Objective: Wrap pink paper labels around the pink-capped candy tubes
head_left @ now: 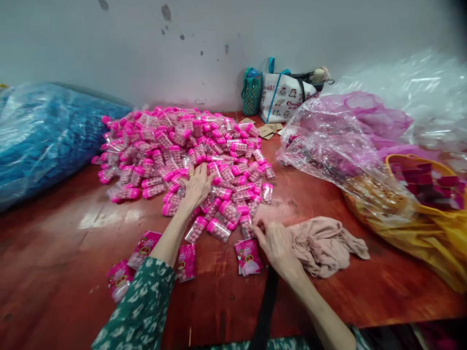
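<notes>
A heap of small clear bottles with bright pink caps and pink balls inside [160,146] covers the middle of the table. My left hand [199,185] reaches over its near part, fingers apart and touching the bottles; the fingertips are partly hidden among them. My right hand [275,243] is at the heap's near right edge, fingers loosely bent and apart, beside a bottle [246,225]. I see nothing held in it. Just left of it lies a short stack of pink printed packets [248,256]. More such packets [187,262] lie around my left forearm.
A large bag of blue items [47,141] lies at left. A crumpled beige cloth [324,245] rests beside my right hand. Farther right are clear and pink plastic bags [335,131] and a yellow container [397,233] with dark pink packets. A printed tote [280,97] stands against the wall.
</notes>
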A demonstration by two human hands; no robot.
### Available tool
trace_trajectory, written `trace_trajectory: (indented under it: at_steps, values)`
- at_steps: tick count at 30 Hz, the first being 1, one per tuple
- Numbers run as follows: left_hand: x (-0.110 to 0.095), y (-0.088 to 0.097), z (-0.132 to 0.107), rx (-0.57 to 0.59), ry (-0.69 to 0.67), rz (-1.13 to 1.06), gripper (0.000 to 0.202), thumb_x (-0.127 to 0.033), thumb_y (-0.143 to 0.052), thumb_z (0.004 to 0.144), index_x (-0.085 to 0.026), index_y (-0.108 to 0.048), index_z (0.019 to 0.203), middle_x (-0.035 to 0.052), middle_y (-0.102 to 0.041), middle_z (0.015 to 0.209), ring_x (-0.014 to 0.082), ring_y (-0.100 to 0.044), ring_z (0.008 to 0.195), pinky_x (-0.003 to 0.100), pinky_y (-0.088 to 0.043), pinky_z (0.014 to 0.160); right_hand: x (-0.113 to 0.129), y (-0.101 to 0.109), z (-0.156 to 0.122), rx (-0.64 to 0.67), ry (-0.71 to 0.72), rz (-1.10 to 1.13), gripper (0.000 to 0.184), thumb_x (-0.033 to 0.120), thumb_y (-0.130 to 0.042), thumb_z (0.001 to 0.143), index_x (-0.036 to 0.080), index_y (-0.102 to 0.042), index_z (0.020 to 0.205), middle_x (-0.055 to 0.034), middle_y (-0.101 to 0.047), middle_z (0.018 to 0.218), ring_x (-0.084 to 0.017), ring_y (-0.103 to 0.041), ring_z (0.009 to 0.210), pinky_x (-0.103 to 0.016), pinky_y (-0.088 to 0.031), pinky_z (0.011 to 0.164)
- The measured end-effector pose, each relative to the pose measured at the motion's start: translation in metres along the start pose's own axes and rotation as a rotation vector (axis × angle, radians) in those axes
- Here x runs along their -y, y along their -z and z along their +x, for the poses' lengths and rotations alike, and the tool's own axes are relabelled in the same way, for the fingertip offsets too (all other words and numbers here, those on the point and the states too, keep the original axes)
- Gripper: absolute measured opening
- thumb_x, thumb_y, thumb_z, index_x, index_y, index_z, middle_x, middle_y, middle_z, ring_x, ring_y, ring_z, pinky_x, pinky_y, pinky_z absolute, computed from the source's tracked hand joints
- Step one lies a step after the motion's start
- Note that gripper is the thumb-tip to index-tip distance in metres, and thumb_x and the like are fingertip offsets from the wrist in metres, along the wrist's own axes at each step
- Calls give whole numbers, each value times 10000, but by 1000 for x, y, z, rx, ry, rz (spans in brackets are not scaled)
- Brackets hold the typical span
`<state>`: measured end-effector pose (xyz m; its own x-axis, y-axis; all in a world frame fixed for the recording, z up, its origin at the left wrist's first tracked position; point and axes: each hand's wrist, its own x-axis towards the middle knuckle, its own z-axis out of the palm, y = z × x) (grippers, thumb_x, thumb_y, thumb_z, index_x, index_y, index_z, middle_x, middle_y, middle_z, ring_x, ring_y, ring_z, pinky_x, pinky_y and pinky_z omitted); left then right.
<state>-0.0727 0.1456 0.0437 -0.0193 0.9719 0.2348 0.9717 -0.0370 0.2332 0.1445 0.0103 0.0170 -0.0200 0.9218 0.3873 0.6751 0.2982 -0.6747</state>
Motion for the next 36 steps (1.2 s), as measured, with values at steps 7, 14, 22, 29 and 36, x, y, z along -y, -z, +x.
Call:
trace_trajectory:
  at_steps: [7, 14, 22, 29, 36]
  values:
    - [-18, 30, -50, -157, -36, -127, 418, -332, -434, 849, -122, -504, 1203, 158, -493, 1273, 301, -356, 1241, 506, -273, 1005, -3, -15, -15, 5, -58, 4, 220, 337, -485, 873, 177, -568, 998, -94, -613, 872, -241, -566, 856, -369, -432, 746]
    - [-41, 45, -147, -215, 75, -440, 220, -243, -531, 810, -171, -618, 999, 80, -633, 990, 220, -579, 960, 347, -443, 856, 0, -3, -6, 33, -205, -3, 258, 248, -376, 926, 179, -558, 756, -35, -561, 706, -166, -538, 638, -284, -396, 602]
    - [-65, 3, -187, 190, 208, -631, 228, -253, -544, 789, -148, -594, 985, 45, -618, 792, 166, -590, 653, 292, -485, 621, 5, 5, -51, 113, -137, -60, 219, 374, -534, 841, 201, -560, 710, -45, -574, 681, -211, -540, 693, -322, -391, 635]
    - [-69, -13, -179, 141, 336, -817, 295, -260, -652, 694, -190, -624, 979, 13, -593, 709, 165, -547, 573, 293, -461, 581, 7, 1, -46, 126, -221, -12, 232, 258, -499, 862, 217, -555, 640, -26, -550, 618, -202, -536, 664, -309, -397, 615]
    - [-74, 8, -158, 43, 462, -910, 299, -255, -716, 630, -231, -683, 927, 11, -619, 702, 158, -546, 600, 263, -454, 593, 11, 18, -20, 201, -486, 364, 110, 242, -545, 827, 172, -624, 795, -26, -632, 730, -174, -575, 665, -271, -445, 607]
